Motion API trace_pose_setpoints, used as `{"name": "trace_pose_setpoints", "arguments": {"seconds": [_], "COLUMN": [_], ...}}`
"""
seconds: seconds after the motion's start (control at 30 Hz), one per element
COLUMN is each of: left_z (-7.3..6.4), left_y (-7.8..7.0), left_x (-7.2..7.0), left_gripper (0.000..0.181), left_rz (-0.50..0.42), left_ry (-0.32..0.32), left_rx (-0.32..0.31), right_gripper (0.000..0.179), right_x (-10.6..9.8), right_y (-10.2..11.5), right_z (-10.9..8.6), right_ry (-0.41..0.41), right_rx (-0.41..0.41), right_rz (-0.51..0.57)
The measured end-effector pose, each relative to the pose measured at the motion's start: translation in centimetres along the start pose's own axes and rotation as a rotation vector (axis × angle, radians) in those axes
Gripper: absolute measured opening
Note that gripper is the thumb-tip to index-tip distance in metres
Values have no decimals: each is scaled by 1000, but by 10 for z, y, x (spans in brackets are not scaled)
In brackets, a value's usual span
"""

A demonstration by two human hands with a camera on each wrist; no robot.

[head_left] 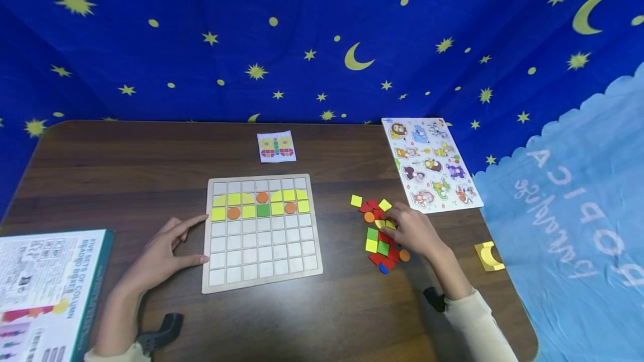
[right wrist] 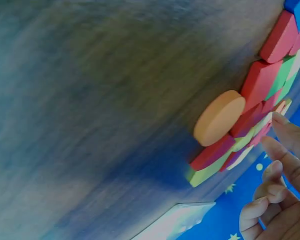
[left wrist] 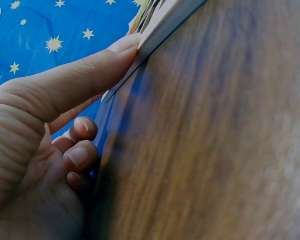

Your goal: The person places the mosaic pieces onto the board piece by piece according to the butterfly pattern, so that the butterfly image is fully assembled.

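Observation:
A wooden grid board [head_left: 265, 256] lies on the table, two of its upper rows holding yellow squares and rounded pieces, orange discs [head_left: 263, 198] and a green square [head_left: 263, 209]. My left hand [head_left: 160, 256] touches the board's left edge with thumb and forefinger spread apart; in the left wrist view the thumb [left wrist: 97, 75] presses that edge. Over a loose pile of coloured pieces [head_left: 383, 248] is my right hand [head_left: 415, 230], its fingertips at some yellow pieces. In the right wrist view its thumb and forefinger stand apart beside the pile, which includes an orange disc [right wrist: 220, 119].
A small butterfly pattern card [head_left: 276, 147] lies behind the board. At the back right is an animal puzzle board [head_left: 427, 177]. A box [head_left: 50, 289] occupies the front left, and a yellow piece with a curved cutout [head_left: 487, 258] sits near the right edge.

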State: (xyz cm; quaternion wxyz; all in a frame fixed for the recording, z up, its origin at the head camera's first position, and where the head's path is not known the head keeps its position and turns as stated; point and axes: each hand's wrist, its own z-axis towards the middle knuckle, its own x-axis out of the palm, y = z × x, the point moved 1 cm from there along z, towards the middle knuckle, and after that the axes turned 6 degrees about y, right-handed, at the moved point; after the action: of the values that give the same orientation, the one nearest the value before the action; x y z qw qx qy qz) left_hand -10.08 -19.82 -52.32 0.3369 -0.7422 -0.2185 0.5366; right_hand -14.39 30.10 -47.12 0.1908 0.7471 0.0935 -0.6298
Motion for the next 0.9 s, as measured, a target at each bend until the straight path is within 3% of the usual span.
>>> {"name": "trace_pose_setpoints", "arguments": {"seconds": [0.37, 0.57, 0.9], "left_z": [-1, -2, -1], "left_y": [-2, -3, -2], "left_x": [0, -1, 0], "left_gripper": [85, 86, 85], "left_rz": [-6, -8, -5], "left_ry": [6, 25, 9], "left_rx": [-5, -26, -1], "right_gripper": [22, 22, 24], "right_x": [5, 9, 10], "right_y": [-4, -1, 4], "right_z": [-4, -3, 1], "right_ry": [1, -31, -30], "right_rx": [50, 30, 25], "right_rz": [16, 16, -15]}}
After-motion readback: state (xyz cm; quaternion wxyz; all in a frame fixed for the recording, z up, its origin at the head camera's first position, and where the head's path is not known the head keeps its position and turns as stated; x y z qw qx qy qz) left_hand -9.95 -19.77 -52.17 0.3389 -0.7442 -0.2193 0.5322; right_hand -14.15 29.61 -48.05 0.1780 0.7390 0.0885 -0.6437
